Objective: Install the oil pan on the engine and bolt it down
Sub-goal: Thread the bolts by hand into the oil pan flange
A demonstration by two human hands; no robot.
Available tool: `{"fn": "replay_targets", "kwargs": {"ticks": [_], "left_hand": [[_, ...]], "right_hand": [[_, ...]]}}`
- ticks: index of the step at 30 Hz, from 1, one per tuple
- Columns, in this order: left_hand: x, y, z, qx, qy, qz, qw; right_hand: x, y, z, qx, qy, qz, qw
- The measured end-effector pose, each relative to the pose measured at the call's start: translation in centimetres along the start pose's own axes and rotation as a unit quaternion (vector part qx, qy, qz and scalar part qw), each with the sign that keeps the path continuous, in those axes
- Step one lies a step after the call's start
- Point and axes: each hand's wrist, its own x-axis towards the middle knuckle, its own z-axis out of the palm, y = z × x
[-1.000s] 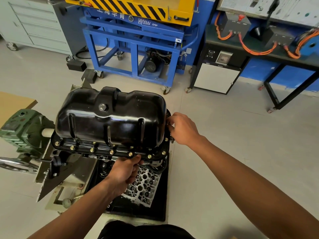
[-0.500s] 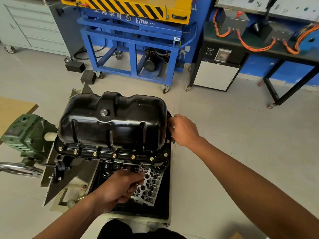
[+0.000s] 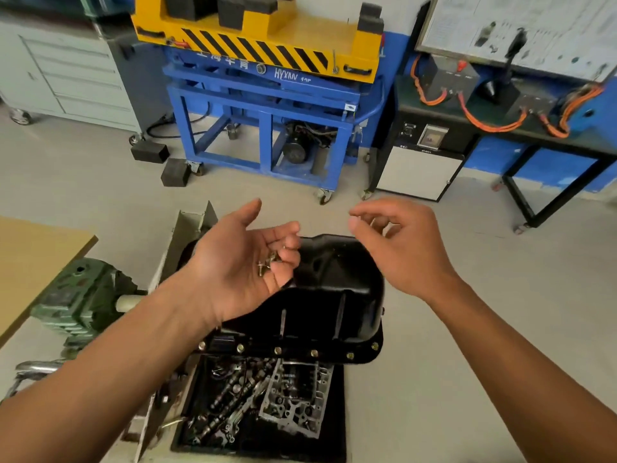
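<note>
The black oil pan sits upside down on the engine, which is held in a stand. Several gold bolts stand in its near flange. My left hand hovers over the pan's left half, palm up. Its curled fingers cup a few loose bolts. My right hand hangs in the air above the pan's far right corner. Its fingers are loosely curled, with thumb and forefinger close together and nothing visible between them. Neither hand touches the pan.
A black tray under the engine holds a camshaft, a cylinder head part and small pieces. The stand's green gearbox and a wooden tabletop are on the left. A blue and yellow lift cart stands behind, with a workbench on the right.
My left hand came up from the tray below the pan and now holds bolts palm up above it. My right hand left the pan's right edge and rose toward the left hand.
</note>
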Motion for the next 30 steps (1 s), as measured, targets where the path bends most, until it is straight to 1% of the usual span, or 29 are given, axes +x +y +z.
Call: {"fn": "replay_targets", "kwargs": {"ticks": [2,4,6,8,16,22,27,28,30], "left_hand": [[0.4,1.2,-0.1,-0.010,-0.004,-0.002,1.000],[0.8,2.1,-0.3,0.000,-0.009,-0.001,1.000],[1.0,2.8,-0.6,0.022,-0.008,0.001,1.000],[1.3,3.3,-0.8,0.047,0.002,0.002,0.999],[3.5,3.9,0.3,0.107,0.002,-0.036,0.994],[5.5,3.3,2.0,0.188,-0.009,-0.029,0.982],[7.3,2.9,3.9,0.171,-0.025,-0.056,0.983],[7.7,2.8,4.2,0.160,-0.031,-0.070,0.984],[8.4,2.5,4.7,0.146,-0.028,-0.090,0.985]], "right_hand": [[-0.4,-3.5,1.7,-0.009,-0.061,-0.073,0.995],[-0.7,-5.4,3.4,-0.034,-0.111,-0.109,0.987],[-0.9,-6.2,4.9,-0.076,-0.128,-0.133,0.980],[-0.9,-6.2,5.9,-0.114,-0.127,-0.145,0.975],[-0.5,-5.5,7.0,-0.178,-0.127,-0.092,0.971],[0.5,-3.9,5.5,-0.156,-0.148,-0.020,0.976],[2.2,-2.3,4.1,-0.129,-0.126,0.007,0.984],[2.5,-2.1,3.9,-0.133,-0.133,0.008,0.982],[3.0,-1.8,3.4,-0.163,-0.172,0.004,0.971]]}}
